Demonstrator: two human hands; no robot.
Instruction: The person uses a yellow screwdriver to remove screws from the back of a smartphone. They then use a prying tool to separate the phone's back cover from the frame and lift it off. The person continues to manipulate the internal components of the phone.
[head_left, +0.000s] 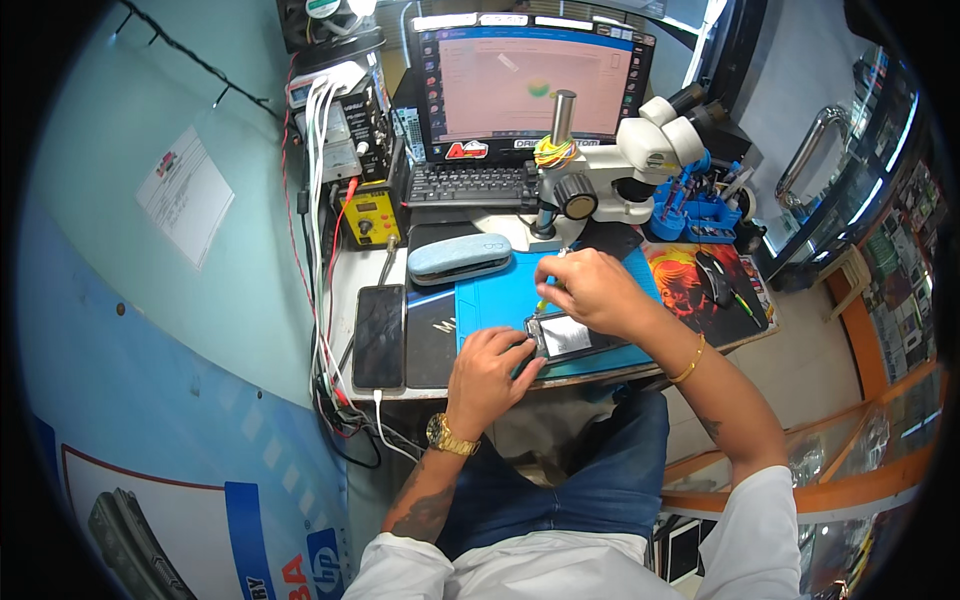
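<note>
An opened phone [568, 337] lies on a blue work mat [490, 297], its inner side up and a silvery battery showing. My left hand [492, 365] grips the phone's left end, thumb at the near edge and fingertips at the far one. Over that same end, my right hand [590, 288] pinches a slim screwdriver [542, 304] with yellow-green on its lower part. It stands nearly upright, its tip down by the phone's upper left portion; the exact contact point is too small to make out.
Behind the mat are a light-blue glasses case [459, 259], a microscope [600, 165], a keyboard [470, 186] and a monitor [535, 85]. To the left, a cabled phone [380, 337] lies near a yellow soldering station [373, 215]. Rightward are a blue tool holder [690, 215] and a mouse [713, 279].
</note>
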